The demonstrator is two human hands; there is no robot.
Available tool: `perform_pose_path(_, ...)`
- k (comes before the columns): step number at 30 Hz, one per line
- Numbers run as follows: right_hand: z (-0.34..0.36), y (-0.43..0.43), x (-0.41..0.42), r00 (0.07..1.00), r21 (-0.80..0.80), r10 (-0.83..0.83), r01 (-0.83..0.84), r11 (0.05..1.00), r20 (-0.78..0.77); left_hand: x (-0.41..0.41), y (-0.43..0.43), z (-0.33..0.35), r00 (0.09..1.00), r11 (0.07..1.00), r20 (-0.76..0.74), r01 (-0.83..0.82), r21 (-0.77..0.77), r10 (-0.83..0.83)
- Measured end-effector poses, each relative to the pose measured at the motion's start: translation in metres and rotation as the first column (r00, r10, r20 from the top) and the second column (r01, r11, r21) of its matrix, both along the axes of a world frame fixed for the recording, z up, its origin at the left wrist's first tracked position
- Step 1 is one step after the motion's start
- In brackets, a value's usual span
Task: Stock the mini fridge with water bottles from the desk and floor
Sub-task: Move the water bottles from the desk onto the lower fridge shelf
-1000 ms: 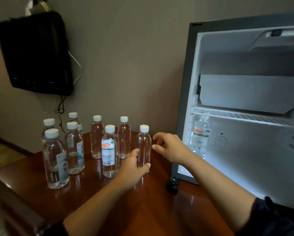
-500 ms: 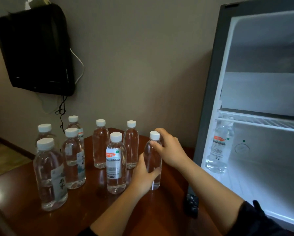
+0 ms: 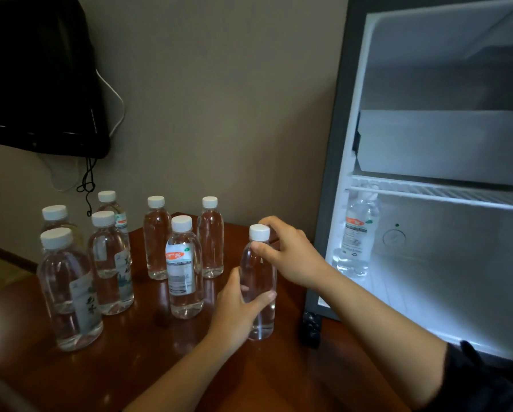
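Observation:
A clear water bottle [image 3: 259, 272] with a white cap stands upright on the brown desk [image 3: 148, 364], just left of the open mini fridge [image 3: 427, 263]. My left hand [image 3: 237, 310] grips its lower body. My right hand [image 3: 290, 254] holds its neck just below the cap. Several more capped bottles stand to the left, the nearest being a red-labelled bottle [image 3: 184, 269]. One labelled bottle [image 3: 356, 236] stands inside the lit fridge at its left wall, under the wire shelf [image 3: 445, 194].
A black TV [image 3: 38, 75] hangs on the wall at the upper left, with cables dangling toward the bottles. A small black object [image 3: 310, 328] sits at the fridge's front left corner. The fridge's lower compartment has bare floor right of its bottle.
Both hands closed round the rightmost bottle: the left on its body, the right from reaching over onto its neck. The view has drawn closer and shifted.

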State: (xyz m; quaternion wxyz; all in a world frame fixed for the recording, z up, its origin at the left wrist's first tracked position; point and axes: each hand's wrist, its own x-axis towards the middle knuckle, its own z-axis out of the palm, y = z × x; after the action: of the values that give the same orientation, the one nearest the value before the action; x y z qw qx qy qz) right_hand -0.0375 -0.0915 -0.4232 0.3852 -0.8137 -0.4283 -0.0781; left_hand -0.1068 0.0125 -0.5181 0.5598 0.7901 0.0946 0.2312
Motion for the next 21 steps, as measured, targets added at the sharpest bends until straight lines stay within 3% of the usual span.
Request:
perform_pose_path(6, 0.003, -0.053, -0.029, 0.991, 0.087, 0.034, -0.023, 0.996, -0.127, -0.036, -0.038, 0.015, 0.995, 0.997, 0.06, 0.075, 0.022, -0.076)
perform_pose_path(11, 0.002, -0.104, -0.045, 0.992, 0.07, 0.039, -0.031, 0.997, -0.119, -0.039, -0.076, 0.032, 0.979, 0.984, 0.106, 0.171, 0.041, -0.174)
perform_pose_path(21, 0.014, -0.19, -0.027, 0.986, 0.129, -0.141, 0.152, 0.98, -0.091, 0.011, -0.155, 0.059, 0.952, 0.953, 0.084, 0.285, 0.102, -0.294)
